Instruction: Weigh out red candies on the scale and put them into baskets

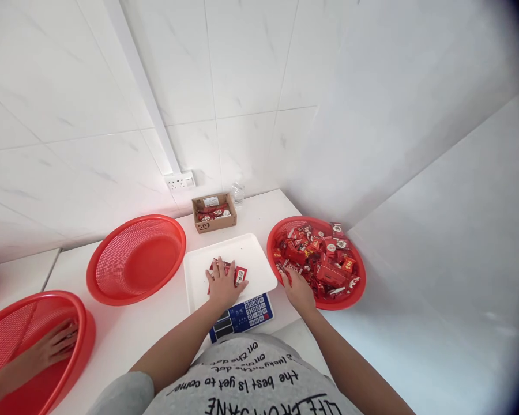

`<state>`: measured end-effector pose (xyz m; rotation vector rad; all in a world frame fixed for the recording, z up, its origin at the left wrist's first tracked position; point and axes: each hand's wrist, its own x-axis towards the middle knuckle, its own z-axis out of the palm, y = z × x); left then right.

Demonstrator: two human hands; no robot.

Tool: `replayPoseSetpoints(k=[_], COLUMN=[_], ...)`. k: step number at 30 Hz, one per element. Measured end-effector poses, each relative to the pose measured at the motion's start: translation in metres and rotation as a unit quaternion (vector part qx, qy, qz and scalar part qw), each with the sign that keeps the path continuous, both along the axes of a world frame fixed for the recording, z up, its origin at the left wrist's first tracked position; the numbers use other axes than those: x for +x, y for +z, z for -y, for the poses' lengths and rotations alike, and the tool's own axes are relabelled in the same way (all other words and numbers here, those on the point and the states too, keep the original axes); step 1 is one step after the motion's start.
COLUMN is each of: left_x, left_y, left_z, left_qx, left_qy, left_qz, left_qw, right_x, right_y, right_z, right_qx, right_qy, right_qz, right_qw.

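Note:
On the white tray [255, 260] of a scale, my left hand [223, 283] lies with its fingers spread over a few red packets [241, 275]. The scale's blue keypad [256, 311] shows below the tray. To the right, my right hand [297, 288] reaches over the near left rim of a red basket [360, 293] heaped with several red packets [332, 271]. Its fingers touch the packets at the left edge of the heap; whether one is gripped is hard to make out.
A small cardboard box [218, 225] with red packets stands behind the tray, beside a clear plastic item [237, 193]. At left is an empty red basket [140, 265]. Another person's hand [60, 344] is inside a red basket [84, 346] at lower left.

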<state>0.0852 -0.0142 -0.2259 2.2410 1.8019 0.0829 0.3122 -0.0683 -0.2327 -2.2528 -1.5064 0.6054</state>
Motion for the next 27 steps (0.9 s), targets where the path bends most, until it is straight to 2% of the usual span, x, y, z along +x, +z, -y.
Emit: replayPoseSetpoints(k=[2,4,7,9,11,13,16,19,21,22,24,27], left_x=[-0.008,-0.023,-0.049,-0.063,-0.069,-0.064,-0.042,-0.016,-0.006,-0.005,-0.010,-0.031], left_y=[0.000,0.003,0.013,0.017,0.016,0.012,0.006,0.002,0.002,0.001,0.000,0.000], left_z=[-0.003,-0.010,-0.024,-0.028,-0.024,-0.015,0.000,0.005,0.003,0.001,-0.003,-0.013], left_qx=[0.013,0.014,-0.001,-0.002,0.014,0.033,0.023,-0.018,-0.023,-0.015,0.009,0.023], left_qy=[-0.057,-0.145,-0.289,-0.324,-0.284,-0.186,-0.025,0.065,0.069,0.050,-0.013,-0.133], left_qz=[-0.004,0.003,0.018,0.022,0.021,0.021,0.027,0.032,0.026,0.020,0.010,0.007], left_qw=[0.998,0.989,0.957,0.946,0.958,0.982,0.999,0.997,0.997,0.998,1.000,0.991], right_x=[0.000,-0.001,-0.001,-0.001,-0.001,-0.001,-0.001,-0.001,0.000,0.000,0.001,0.001], right_y=[0.002,0.003,0.004,0.004,0.004,0.005,0.005,0.003,0.002,0.001,0.000,0.000], right_z=[0.000,0.001,0.001,0.001,0.001,0.002,0.002,0.002,0.001,0.001,0.001,0.001], right_qx=[-0.004,-0.001,-0.002,-0.005,-0.003,-0.001,-0.008,-0.007,-0.009,-0.012,-0.013,-0.012], right_qy=[0.001,0.001,-0.002,-0.002,0.003,0.005,0.004,0.009,0.011,0.011,0.011,0.009], right_qz=[-0.001,-0.001,-0.004,-0.006,-0.003,0.003,0.010,0.011,0.009,0.007,0.006,0.008], right_qw=[1.000,1.000,1.000,1.000,1.000,1.000,1.000,1.000,1.000,1.000,1.000,1.000])
